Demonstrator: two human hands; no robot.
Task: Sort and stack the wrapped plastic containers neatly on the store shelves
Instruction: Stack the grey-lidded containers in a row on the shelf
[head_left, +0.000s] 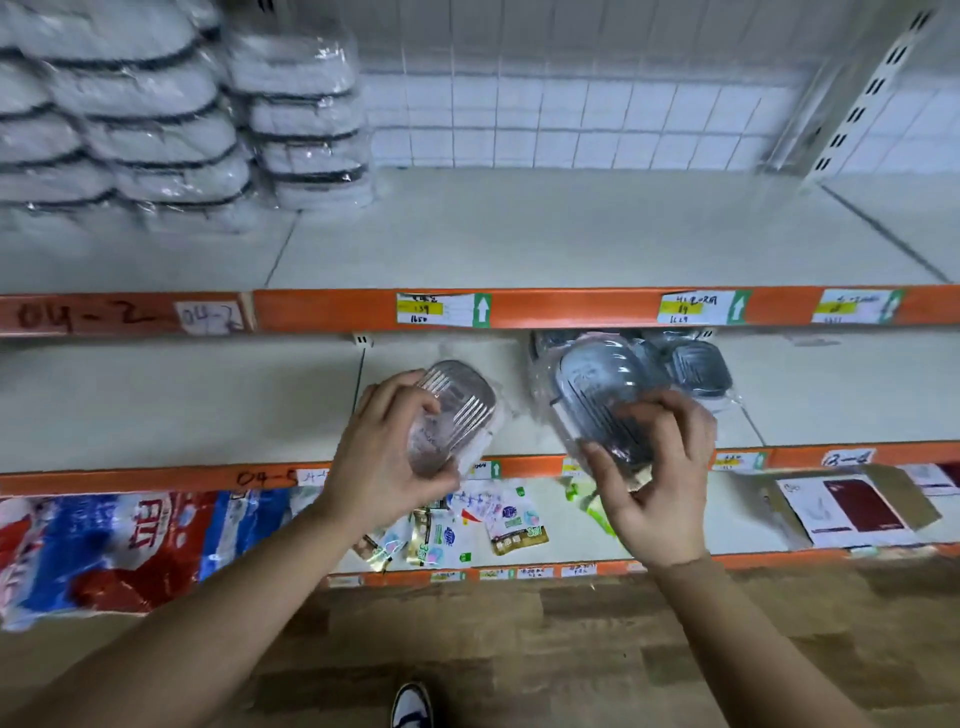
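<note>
Clear wrapped container (452, 415) gripped at centre of frame by left hand (387, 452), fingers curled round it. Grey wrapped container (597, 395) gripped right of centre by right hand (660, 483), thumb and fingers closed on lower end. Both held before middle shelf (182, 405).

Grey probably best matched with grey pile (696, 369) behind; long sides aligned, wrap kept flat.

Orange shelf lip (571, 309) above to be cleared on any lift. Open room seen on upper shelf (597, 234), right of white stacks (171, 130) at upper left.

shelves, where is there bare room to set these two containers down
Top shelf: bare from the white stacks right to the upright. Middle shelf: bare left of the left hand and right of the dark containers. Crowded: top left, bottom shelf.
</note>
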